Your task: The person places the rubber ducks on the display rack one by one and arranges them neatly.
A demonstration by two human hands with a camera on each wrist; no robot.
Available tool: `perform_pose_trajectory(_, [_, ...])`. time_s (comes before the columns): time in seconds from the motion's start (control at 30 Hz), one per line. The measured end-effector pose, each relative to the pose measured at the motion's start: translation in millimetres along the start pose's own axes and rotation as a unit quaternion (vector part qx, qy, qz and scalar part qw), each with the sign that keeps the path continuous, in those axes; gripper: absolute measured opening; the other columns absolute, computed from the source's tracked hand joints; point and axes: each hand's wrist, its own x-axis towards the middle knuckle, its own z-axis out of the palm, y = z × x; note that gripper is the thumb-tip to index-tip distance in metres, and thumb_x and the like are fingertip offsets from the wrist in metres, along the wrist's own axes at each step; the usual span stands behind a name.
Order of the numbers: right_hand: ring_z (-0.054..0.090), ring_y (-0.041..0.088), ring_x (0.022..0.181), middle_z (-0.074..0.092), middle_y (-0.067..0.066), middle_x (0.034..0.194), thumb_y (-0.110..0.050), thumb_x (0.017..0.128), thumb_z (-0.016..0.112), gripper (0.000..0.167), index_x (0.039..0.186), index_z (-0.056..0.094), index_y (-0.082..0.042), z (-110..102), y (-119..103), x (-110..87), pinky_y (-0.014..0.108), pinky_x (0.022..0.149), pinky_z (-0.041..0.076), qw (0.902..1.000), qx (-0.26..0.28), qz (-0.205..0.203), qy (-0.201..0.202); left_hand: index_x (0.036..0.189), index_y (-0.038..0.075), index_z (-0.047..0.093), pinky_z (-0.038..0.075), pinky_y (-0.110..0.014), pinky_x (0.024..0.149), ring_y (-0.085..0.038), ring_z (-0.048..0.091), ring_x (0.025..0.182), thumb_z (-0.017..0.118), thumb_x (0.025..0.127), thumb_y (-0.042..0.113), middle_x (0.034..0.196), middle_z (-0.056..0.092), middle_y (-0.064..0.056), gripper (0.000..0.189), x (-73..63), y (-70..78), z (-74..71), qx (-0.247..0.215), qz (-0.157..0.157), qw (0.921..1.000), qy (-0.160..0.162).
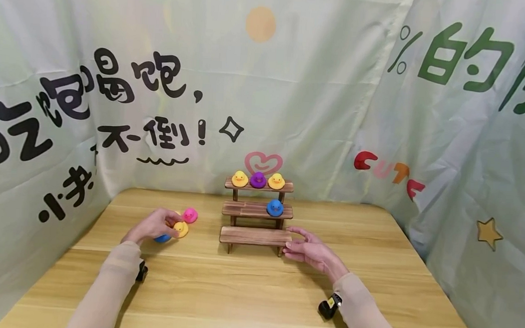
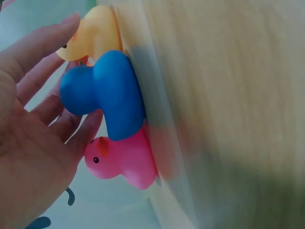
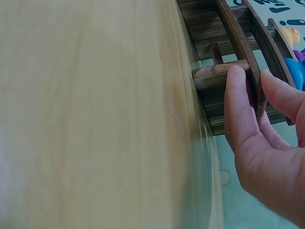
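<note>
My left hand [image 1: 161, 224] is at a small group of rubber ducks on the table's left side. Its thumb and fingers pinch a yellow rubber duck [image 2: 102, 33]. Beside that stand a blue rubber duck [image 2: 119, 90] and a pink rubber duck [image 1: 190, 215]; in the head view the hand partly covers the blue one. On the other side, my right hand [image 1: 313, 252] grips the right end of the lowest step of a three-tier wooden display stand [image 1: 253, 236], thumb above and fingers beneath.
Along the stand's top step sit a yellow duck [image 1: 239, 179], a purple duck [image 1: 258, 180] and another yellow duck [image 1: 277, 181]. A blue duck [image 1: 275, 208] is on the middle step's right end. Printed curtains [image 1: 302, 111] surround the wooden table [image 1: 236, 303].
</note>
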Motion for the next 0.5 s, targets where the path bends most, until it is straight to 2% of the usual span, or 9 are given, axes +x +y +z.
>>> perform_pose_trajectory(0.3, [0.068, 0.022, 0.098, 0.060, 0.012, 0.105, 0.002, 0.097, 0.056, 0.069, 0.154, 0.017, -0.002, 0.1, -4.8, -1.4, 0.034, 0.090, 0.056, 1.0000, -0.004, 0.002, -0.001, 0.110, -0.004, 0.069, 0.050, -0.032, 0.077, -0.020, 0.059, 0.087, 0.080, 0.078, 0.004, 0.096, 0.068, -0.013, 0.035, 4.7, -0.5, 0.6, 0.001, 0.014, 0.9999, 0.004])
perform_pose_trajectory(0.43, [0.068, 0.022, 0.097, 0.060, 0.013, 0.106, 0.002, 0.097, 0.056, 0.068, 0.153, 0.017, -0.001, 0.5, -3.2, -1.5, 0.035, 0.091, 0.056, 1.0000, -0.006, 0.002, 0.002, 0.112, -0.001, 0.070, 0.052, -0.031, 0.081, -0.021, 0.061, 0.093, 0.080, 0.079, 0.008, 0.105, 0.069, -0.014, 0.036, 4.1, 0.9, 0.3, -0.006, 0.010, 0.9998, 0.014])
perform_pose_trajectory(0.5, [0.068, 0.022, 0.097, 0.060, 0.013, 0.106, 0.002, 0.097, 0.056, 0.068, 0.153, 0.018, -0.001, 0.9, -1.8, -2.0, 0.035, 0.092, 0.055, 1.0000, -0.007, 0.003, 0.002, 0.114, 0.000, 0.070, 0.054, -0.032, 0.083, -0.023, 0.062, 0.098, 0.080, 0.079, 0.010, 0.112, 0.068, -0.016, 0.038, 2.8, 2.3, 0.4, -0.023, 0.002, 0.9996, 0.019])
